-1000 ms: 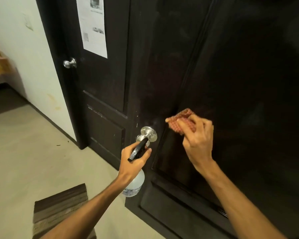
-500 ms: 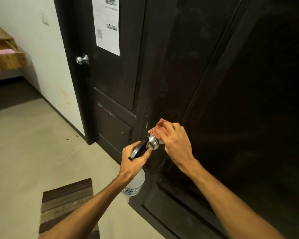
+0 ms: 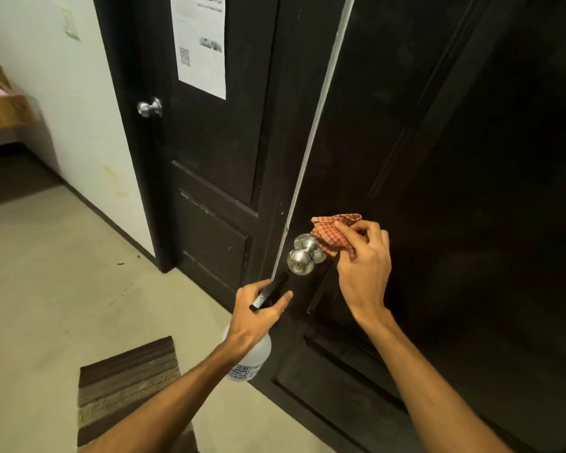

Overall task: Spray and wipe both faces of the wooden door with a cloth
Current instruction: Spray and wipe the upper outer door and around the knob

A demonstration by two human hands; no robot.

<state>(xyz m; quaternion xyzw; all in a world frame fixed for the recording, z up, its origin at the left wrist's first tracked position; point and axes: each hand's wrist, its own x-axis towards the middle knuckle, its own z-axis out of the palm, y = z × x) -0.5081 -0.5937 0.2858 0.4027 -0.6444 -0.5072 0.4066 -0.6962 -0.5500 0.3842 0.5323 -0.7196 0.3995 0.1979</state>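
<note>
- The wooden door (image 3: 438,158) is dark brown with raised panels and fills the space above and right of both hands. A thin pale strip runs up its edge, above the left hand's fingers (image 3: 280,300).
- The right hand (image 3: 363,266) has its fingers curled round a bunched red checked cloth (image 3: 332,235), which touches the door face just beside the steel knob (image 3: 303,256).
- The left hand (image 3: 258,312), just below that knob, grips the neck of a clear spray bottle (image 3: 252,358). The bottle's black head sticks up past the fingers.
- Left of and above the hands stands a second dark door (image 3: 216,158) with its own knob (image 3: 149,107) and a printed sheet (image 3: 201,44) stuck to it.
- A white wall (image 3: 79,109), stained low down, lies farther left.
- A pale floor (image 3: 46,289) spreads below the left hand, with a striped brown mat (image 3: 128,387) under the forearm.
</note>
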